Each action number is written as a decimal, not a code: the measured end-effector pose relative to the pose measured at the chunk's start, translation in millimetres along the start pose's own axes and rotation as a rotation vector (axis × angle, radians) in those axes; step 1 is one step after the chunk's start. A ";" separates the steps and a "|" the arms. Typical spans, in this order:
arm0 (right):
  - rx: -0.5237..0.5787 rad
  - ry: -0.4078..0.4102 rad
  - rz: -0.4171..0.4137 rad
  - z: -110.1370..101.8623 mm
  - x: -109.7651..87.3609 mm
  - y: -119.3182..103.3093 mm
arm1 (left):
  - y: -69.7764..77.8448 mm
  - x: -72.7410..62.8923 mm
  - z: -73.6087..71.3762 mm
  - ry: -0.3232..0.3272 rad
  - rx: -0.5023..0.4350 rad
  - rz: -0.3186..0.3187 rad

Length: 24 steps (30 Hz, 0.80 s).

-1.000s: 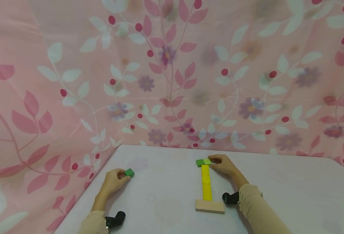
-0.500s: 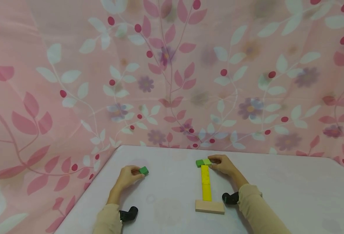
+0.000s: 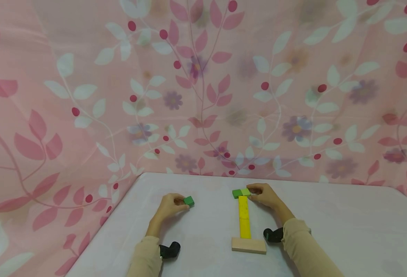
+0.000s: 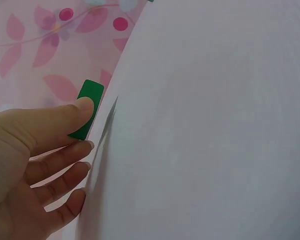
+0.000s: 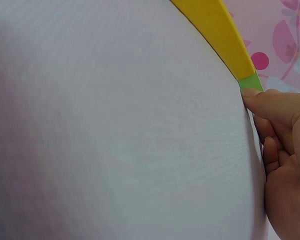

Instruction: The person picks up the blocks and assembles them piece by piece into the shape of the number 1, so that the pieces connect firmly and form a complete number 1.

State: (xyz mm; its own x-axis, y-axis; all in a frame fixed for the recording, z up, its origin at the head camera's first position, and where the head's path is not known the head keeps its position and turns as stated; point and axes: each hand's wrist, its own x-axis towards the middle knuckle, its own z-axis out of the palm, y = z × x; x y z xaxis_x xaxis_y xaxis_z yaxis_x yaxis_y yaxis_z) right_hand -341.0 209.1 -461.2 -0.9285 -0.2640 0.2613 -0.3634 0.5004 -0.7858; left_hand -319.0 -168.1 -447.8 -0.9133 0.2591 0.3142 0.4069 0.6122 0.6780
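Between the thumb and fingers of my left hand [image 3: 170, 206] is a small dark green block [image 3: 189, 201], pinched and held over the left half of the table. The left wrist view shows the thumb flat across this green block [image 4: 90, 107]. My right hand [image 3: 265, 195] pinches a light green block [image 3: 245, 191], whose edge shows past the thumb in the right wrist view. Against its left side lies another green block [image 3: 237, 193]. Yellow blocks [image 3: 244, 219] run in a line from these toward a plain wooden block [image 3: 248, 245] lying crosswise at the near end.
A white-covered table [image 3: 207, 231] spreads under both hands. Behind it hangs a pink floral cloth [image 3: 203, 96], which also falls along the left edge. Black wrist-worn devices [image 3: 170, 250] stick out from both sleeves.
My left hand has moved steadily right across the table with the dark green block in its fingers. The right hand and the laid-out blocks have stayed in place.
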 end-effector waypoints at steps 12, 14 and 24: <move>0.004 -0.003 0.052 0.7 2.6 2.2 | 17.7 11.2 21.6 -0.026 -0.030 0.036; 0.007 -0.003 0.055 0.6 2.6 2.2 | 20.2 12.7 23.7 -0.033 -0.035 0.031; 0.017 -0.003 0.050 -0.4 3.4 2.4 | 26.0 18.0 30.8 -0.051 -0.042 0.015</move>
State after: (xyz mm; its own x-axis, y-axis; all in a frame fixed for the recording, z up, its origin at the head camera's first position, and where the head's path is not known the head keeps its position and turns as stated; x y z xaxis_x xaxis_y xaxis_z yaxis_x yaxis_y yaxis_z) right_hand -345.0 209.7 -462.0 -0.9453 -0.2413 0.2196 -0.3150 0.4994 -0.8071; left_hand -325.4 -124.4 -444.9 -0.9064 0.3061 0.2913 0.4200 0.5767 0.7008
